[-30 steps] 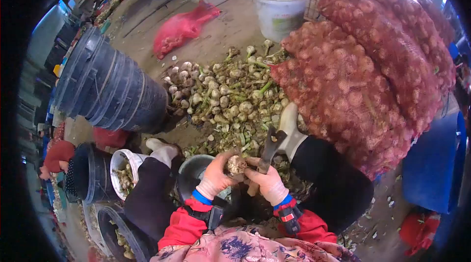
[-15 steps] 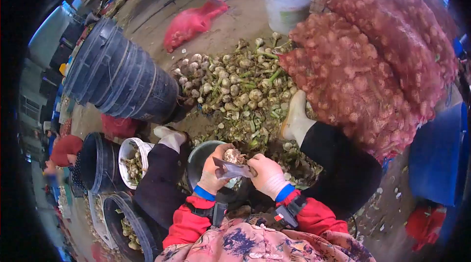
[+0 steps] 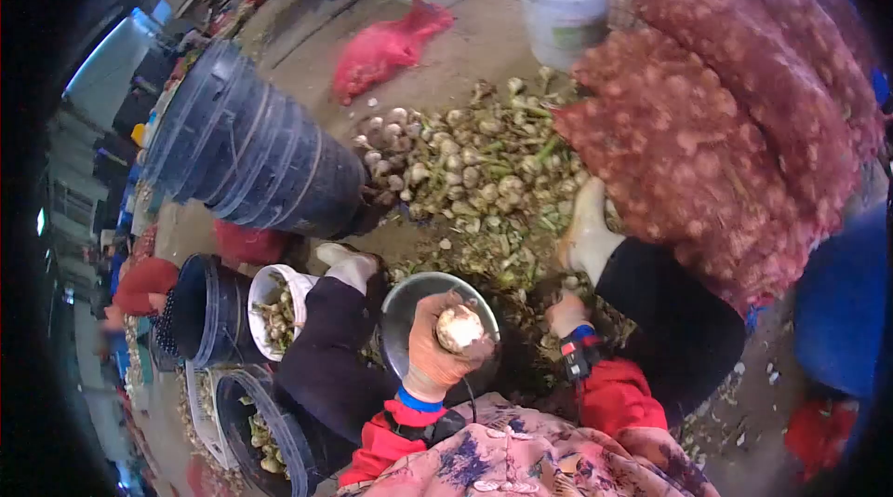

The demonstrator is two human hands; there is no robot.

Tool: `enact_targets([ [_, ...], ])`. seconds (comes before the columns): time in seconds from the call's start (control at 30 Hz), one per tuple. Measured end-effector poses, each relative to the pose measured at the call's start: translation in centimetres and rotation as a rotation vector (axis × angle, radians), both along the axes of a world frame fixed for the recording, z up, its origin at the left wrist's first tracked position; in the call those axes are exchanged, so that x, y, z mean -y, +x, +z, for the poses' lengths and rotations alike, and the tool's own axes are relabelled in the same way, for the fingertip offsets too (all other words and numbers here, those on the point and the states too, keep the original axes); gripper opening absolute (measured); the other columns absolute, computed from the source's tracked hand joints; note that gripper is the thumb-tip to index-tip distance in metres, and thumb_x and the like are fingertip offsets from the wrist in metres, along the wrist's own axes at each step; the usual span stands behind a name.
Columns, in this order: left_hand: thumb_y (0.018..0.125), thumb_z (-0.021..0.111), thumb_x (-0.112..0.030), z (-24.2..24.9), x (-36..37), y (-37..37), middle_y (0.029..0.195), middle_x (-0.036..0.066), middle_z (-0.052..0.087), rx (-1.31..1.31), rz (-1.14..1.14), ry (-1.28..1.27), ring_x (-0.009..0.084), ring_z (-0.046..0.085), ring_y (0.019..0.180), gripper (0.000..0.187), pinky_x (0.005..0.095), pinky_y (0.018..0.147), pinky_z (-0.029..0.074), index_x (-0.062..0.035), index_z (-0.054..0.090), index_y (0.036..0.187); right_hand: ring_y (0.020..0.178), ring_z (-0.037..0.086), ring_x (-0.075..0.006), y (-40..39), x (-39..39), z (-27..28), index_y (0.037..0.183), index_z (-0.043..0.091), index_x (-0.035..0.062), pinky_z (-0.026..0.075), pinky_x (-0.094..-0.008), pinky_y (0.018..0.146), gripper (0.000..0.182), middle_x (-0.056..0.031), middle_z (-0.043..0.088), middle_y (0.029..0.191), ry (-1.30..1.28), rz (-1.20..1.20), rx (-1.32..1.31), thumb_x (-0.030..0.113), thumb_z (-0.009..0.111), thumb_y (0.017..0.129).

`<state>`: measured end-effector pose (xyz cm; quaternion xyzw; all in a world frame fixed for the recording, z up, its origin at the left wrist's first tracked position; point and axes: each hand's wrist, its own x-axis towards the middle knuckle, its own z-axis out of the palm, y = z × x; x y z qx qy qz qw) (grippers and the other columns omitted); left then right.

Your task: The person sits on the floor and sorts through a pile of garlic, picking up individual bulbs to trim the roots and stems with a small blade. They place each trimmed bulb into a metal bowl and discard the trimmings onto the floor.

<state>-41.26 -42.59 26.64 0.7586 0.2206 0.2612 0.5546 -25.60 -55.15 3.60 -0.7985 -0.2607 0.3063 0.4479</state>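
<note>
A garlic bulb (image 3: 459, 329) with a pale, bare face turned up sits in my left hand (image 3: 430, 354), whose fingers are closed around it. Beneath that hand is a round grey-green basin (image 3: 394, 303), its inside largely covered by the hand. My right hand (image 3: 566, 315) is lowered to the right of the basin, beside my right leg and over leafy trimmings (image 3: 507, 266). Its fingers are blurred and partly hidden, and no blade shows there. Ahead lies a heap of garlic bulbs with stalks (image 3: 474, 162).
Red mesh sacks full of garlic (image 3: 688, 153) fill the right side. Stacked dark buckets (image 3: 251, 143) lean at left. A white bucket (image 3: 305, 288) and a dark bucket (image 3: 228, 404) hold garlic. A pink mesh bag (image 3: 386, 50) lies ahead. A blue container (image 3: 842, 302) stands at right.
My right hand has moved away from the garlic bulb, right and down toward the trimmings; the blade it held is out of sight. My left hand still holds the bulb. The view has shifted slightly.
</note>
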Motion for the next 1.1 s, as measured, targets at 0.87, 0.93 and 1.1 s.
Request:
enact_targets([
  [0.87, 0.062, 0.09, -0.013, -3.8, -4.2, 0.6, 0.103, 0.005, 0.06, -0.198, -0.28, -0.478, 0.0132, 0.06, 0.092, 0.071, 0.0287, 0.083, 0.051, -0.0052, 0.045, 0.117, 0.092, 0.06, -0.0363, -1.4, -1.5, 17.6, 0.09, 0.063, 0.0082, 0.05, -0.0444, 0.077, 0.018, -0.0131, 0.058, 0.097, 0.075, 0.465, 0.282, 0.004, 0.063, 0.072],
  [0.93, 0.064, 0.089, -0.013, -3.9, -4.0, 0.7, 0.102, 0.005, 0.06, -0.187, -0.281, -0.428, 0.0133, 0.06, 0.092, 0.067, 0.0286, 0.083, 0.051, -0.0048, 0.047, 0.115, 0.092, 0.06, -0.0369, -1.4, -1.6, 18.1, 0.09, 0.063, 0.008, 0.05, -0.0447, 0.078, 0.019, -0.0139, 0.058, 0.097, 0.093, 0.48, 0.264, 0.004, 0.063, 0.071],
  [1.1, 0.067, 0.085, -0.009, -2.0, -3.3, 1.1, 0.099, 0.005, 0.062, -0.287, -0.34, -0.018, 0.0139, 0.061, 0.092, 0.057, 0.0284, 0.082, 0.051, -0.0046, 0.05, 0.112, 0.095, 0.06, -0.0386, -0.5, -1.6, 11.9, 0.095, 0.064, 0.0082, 0.05, -0.0453, 0.08, 0.023, -0.0155, 0.059, 0.1, -0.013, 0.297, 0.357, 0.006, 0.063, 0.072],
])
